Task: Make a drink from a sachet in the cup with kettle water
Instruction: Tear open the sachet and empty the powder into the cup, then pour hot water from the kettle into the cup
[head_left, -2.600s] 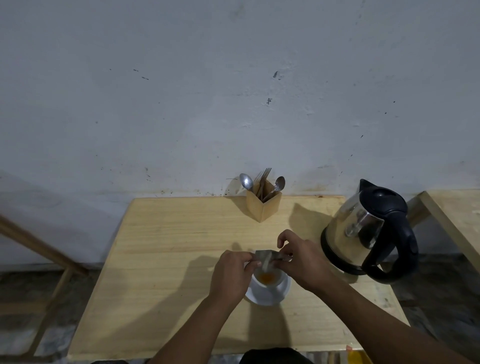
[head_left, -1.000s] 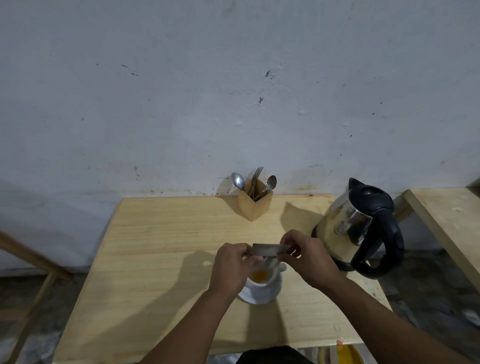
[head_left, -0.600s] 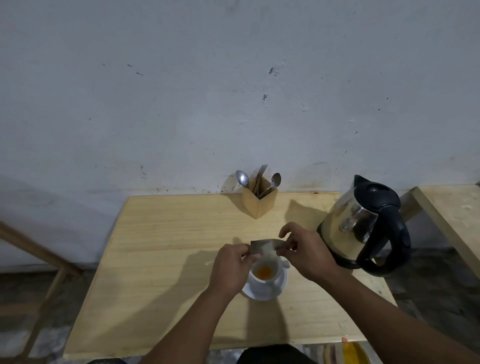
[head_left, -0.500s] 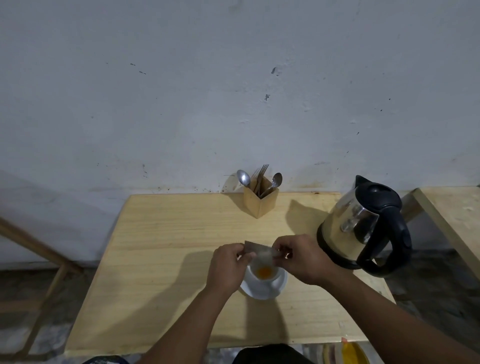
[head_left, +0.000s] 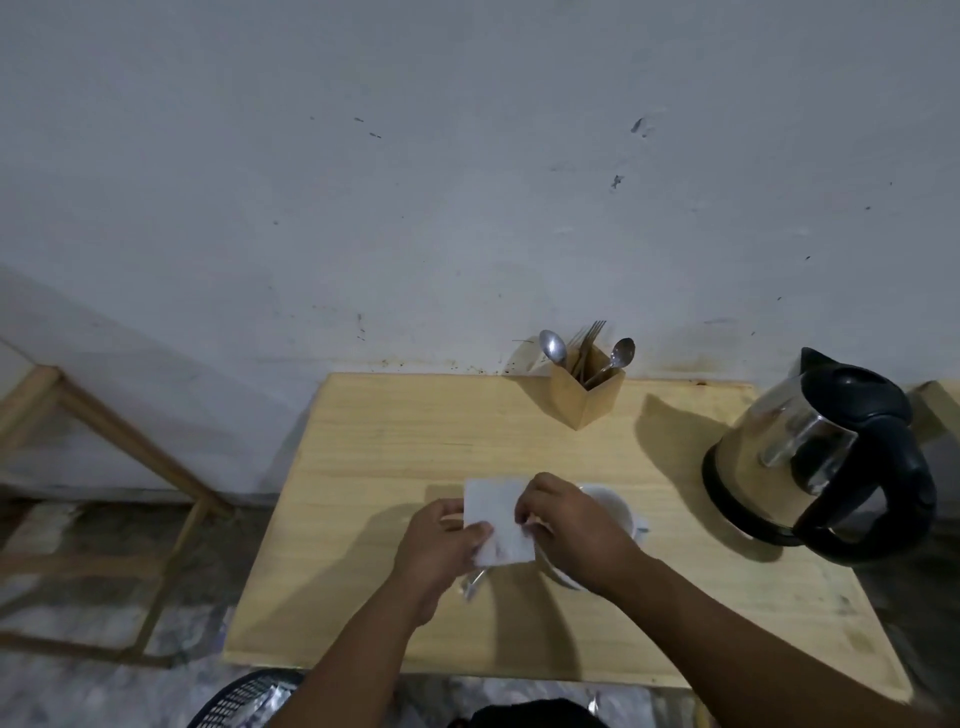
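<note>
Both hands hold a pale, flattened sachet (head_left: 496, 519) above the table, just left of the white cup (head_left: 613, 506). My left hand (head_left: 441, 545) pinches its lower left edge; my right hand (head_left: 566, 525) grips its right edge and covers much of the cup and its saucer (head_left: 563, 578). The cup's inside is hidden from here. A steel kettle with black lid and handle (head_left: 826, 462) stands on its base at the table's right side. A small silvery scrap (head_left: 470, 584) lies on the table below my left hand.
The wooden table (head_left: 415, 436) stands against a white wall. A wooden holder (head_left: 587, 392) with spoons and a fork sits at the back edge. A wooden frame (head_left: 104, 441) stands to the left. A dark basket (head_left: 244, 701) is on the floor below.
The sachet was held over the cup, tipped toward orange powder inside. Now both hands have brought it left of the cup and hold it flat. The camera view has swung left.
</note>
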